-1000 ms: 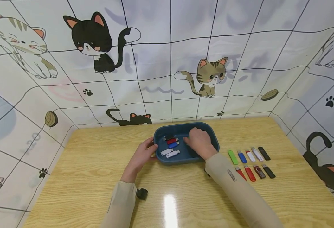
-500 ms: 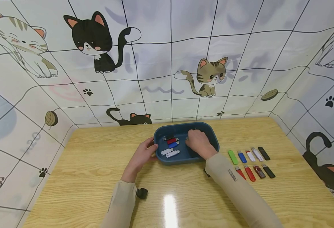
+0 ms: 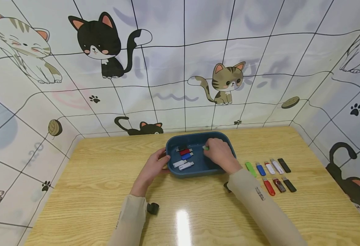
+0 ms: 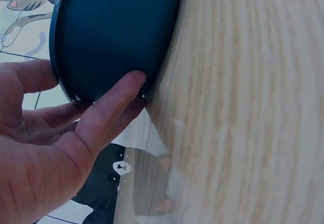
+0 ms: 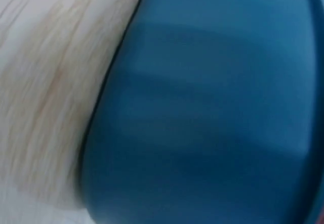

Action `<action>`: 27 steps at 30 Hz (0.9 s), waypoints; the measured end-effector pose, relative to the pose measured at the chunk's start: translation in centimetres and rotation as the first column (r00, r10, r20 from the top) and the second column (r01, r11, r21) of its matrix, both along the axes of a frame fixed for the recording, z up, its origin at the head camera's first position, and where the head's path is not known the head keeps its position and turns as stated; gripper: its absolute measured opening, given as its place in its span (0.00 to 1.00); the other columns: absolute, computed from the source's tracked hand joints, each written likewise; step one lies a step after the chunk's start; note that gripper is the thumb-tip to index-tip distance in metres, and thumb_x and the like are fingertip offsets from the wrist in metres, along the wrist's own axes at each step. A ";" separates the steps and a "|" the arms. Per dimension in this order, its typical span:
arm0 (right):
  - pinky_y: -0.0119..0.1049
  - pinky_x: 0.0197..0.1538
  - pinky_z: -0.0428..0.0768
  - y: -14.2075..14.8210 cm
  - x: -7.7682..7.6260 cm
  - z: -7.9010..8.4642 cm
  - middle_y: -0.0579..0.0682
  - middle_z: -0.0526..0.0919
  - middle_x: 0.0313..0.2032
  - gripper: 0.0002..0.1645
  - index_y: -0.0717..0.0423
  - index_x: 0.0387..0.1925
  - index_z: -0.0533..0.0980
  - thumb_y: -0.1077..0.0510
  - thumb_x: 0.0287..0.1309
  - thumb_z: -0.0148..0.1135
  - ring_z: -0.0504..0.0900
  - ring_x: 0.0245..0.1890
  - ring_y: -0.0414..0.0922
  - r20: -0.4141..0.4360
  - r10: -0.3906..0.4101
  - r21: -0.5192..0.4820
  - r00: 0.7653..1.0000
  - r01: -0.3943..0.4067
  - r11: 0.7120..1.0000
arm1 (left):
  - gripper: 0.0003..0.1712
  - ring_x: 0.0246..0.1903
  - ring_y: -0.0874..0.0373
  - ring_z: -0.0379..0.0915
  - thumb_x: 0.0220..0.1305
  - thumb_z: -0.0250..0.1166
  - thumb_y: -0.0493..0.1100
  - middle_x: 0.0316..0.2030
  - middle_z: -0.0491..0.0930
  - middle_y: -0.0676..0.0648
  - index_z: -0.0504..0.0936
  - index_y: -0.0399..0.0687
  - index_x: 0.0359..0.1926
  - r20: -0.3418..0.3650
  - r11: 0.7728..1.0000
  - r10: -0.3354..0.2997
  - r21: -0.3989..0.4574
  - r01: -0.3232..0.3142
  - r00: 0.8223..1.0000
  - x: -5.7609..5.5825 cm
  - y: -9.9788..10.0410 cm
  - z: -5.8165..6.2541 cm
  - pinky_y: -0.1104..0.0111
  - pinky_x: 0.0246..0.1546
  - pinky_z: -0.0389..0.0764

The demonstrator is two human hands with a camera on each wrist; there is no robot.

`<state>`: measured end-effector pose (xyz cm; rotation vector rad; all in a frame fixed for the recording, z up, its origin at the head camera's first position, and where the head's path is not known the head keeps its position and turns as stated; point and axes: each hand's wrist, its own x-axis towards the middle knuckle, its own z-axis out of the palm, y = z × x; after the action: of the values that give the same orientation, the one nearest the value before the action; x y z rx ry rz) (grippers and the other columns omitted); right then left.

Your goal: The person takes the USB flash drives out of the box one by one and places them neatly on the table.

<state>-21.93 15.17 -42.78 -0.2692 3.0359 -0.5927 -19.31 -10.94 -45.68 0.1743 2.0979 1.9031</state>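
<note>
A dark blue box (image 3: 195, 174) stands on the table in the head view. My left hand (image 3: 153, 166) rests against its left end, thumb at the rim; the left wrist view shows fairly straight fingers (image 4: 119, 95) pressed to the outer wall. Inside the box, my right hand (image 3: 218, 150) pinches a small green USB stick (image 3: 206, 148) with its metal plug pointing left. Left of it lie a black USB stick (image 3: 182, 148), a red USB stick (image 3: 185, 152), a blue USB stick (image 3: 186, 156) and two white USB sticks (image 3: 186, 166). The right wrist view holds only the box's outer wall (image 5: 202, 97).
Right of the box, several USB sticks lie in two rows on the wooden table (image 3: 106, 177), among them a green one (image 3: 250, 169), a blue one (image 3: 261, 169) and a red one (image 3: 269, 187). Cat-printed cloth (image 3: 167, 68) hangs around the table's back and sides.
My right hand has shifted a little to the right inside the box, and the green USB stick shows at its fingertips. Its sleeve now covers a red stick on the table. The left hand stays put.
</note>
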 end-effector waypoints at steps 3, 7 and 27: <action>0.35 0.23 0.64 0.6 0.4 0.2 0.44 0.64 0.18 0.15 0.53 0.18 0.71 0.57 0.59 0.61 0.60 0.18 0.41 -0.025 -0.019 -0.007 1.000 0.019 1.000 | 0.31 0.53 0.39 0.74 0.73 0.51 0.40 0.65 0.65 0.33 0.58 0.35 0.72 0.000 1.000 -0.004 0.001 0.004 1.000 0.0 0.0 0.0 0.54 0.41 0.82; 0.41 0.34 0.78 1.6 1.1 0.4 0.51 0.80 0.34 0.12 0.60 0.40 0.80 0.56 0.59 0.62 0.75 0.30 0.44 -0.055 -0.029 -0.039 0.998 0.027 0.999 | 0.30 0.52 0.39 0.74 0.73 0.51 0.40 0.65 0.65 0.33 0.59 0.35 0.72 0.000 1.000 -0.007 0.004 0.007 1.000 0.0 0.0 0.0 0.54 0.41 0.82; 0.47 0.36 0.78 6.0 4.8 3.2 0.56 0.81 0.38 0.18 0.63 0.47 0.79 0.55 0.59 0.63 0.79 0.38 0.51 -0.092 -0.117 -0.119 0.989 0.105 0.987 | 0.30 0.52 0.39 0.74 0.73 0.51 0.40 0.64 0.65 0.34 0.59 0.36 0.72 0.004 1.000 -0.008 -0.005 0.008 1.000 0.0 -0.1 0.0 0.53 0.42 0.82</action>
<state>-17.17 21.19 -39.57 -0.1368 3.1333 -0.7847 -19.30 -11.04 -45.67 0.1771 2.0959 1.8926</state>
